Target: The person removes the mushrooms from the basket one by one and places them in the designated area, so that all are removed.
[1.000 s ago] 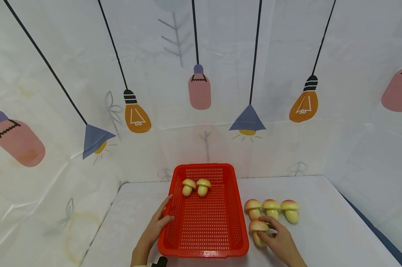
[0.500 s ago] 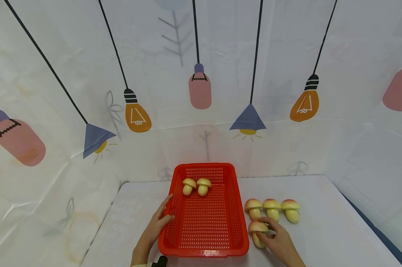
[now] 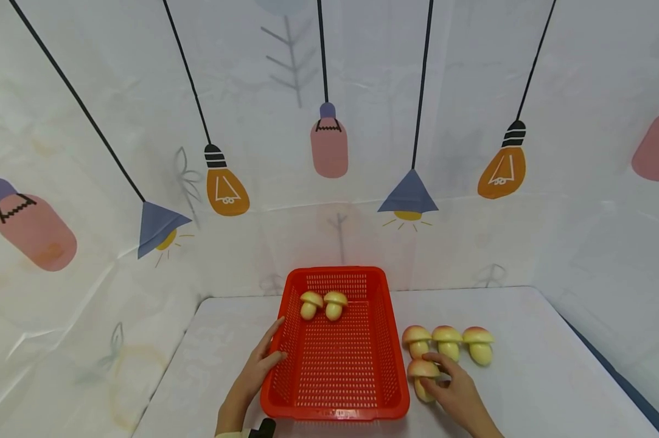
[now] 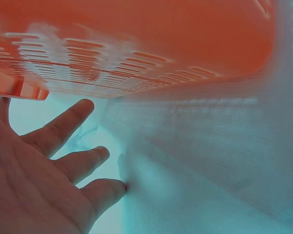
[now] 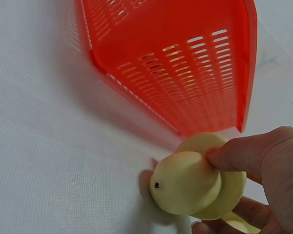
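Observation:
My left hand [image 3: 256,369] touches the left rim of a red perforated basket [image 3: 334,371]; its fingers are spread and fairly straight, as the left wrist view shows under the basket wall [image 4: 161,73]. Two yellow toy mushrooms [image 3: 335,305] lie in the basket's far left part. To the right of the basket, my right hand [image 3: 460,395] pinches a toy mushroom [image 3: 421,368] between thumb and fingers. In the right wrist view this mushroom's pale stem [image 5: 183,183] points away from the palm, its cap partly covered by the thumb.
Beyond my right hand, three more toy mushrooms [image 3: 447,342] with reddish caps lie in a row on the white table [image 3: 532,365]. A white cloth backdrop [image 3: 280,237] printed with lamps rises behind the table and at its sides.

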`<action>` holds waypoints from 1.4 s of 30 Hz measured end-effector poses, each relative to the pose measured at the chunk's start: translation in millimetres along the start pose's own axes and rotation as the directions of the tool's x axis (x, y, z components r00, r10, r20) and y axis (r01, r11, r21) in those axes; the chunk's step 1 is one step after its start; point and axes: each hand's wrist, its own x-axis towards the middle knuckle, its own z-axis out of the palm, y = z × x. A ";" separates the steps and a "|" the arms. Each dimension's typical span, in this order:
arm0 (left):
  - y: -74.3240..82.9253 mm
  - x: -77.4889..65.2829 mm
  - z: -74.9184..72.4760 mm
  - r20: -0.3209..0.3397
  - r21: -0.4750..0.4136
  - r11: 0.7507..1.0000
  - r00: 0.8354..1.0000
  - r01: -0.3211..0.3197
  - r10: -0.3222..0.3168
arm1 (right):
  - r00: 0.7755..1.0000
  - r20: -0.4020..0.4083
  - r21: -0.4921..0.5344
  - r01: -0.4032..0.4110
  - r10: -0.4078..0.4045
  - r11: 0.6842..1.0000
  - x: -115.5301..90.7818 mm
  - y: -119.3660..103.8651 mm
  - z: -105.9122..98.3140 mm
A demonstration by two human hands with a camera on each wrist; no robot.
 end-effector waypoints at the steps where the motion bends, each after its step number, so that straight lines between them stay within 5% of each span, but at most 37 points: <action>1: 0.2 0.1 -0.1 0.002 -0.003 1.000 1.000 0.000 0.000 | 1.000 0.001 -0.001 -0.004 0.004 1.000 0.4 -0.2 -0.1; 28: -1.5 1.0 -1.4 -0.001 0.003 1.000 1.000 0.007 -0.007 | 0.999 0.034 -0.055 0.009 -0.007 0.998 -3.5 -6.7 -3.5; 35: 0.1 0.3 -0.3 -0.004 0.009 1.000 1.000 0.011 -0.011 | 0.992 -0.033 -0.078 0.119 -0.121 0.990 -6.3 -13.7 -8.0; 42: -0.2 0.3 -0.3 -0.013 0.011 1.000 1.000 0.011 -0.011 | 0.937 -0.158 -0.104 0.297 -0.311 0.949 -2.3 -28.0 -10.1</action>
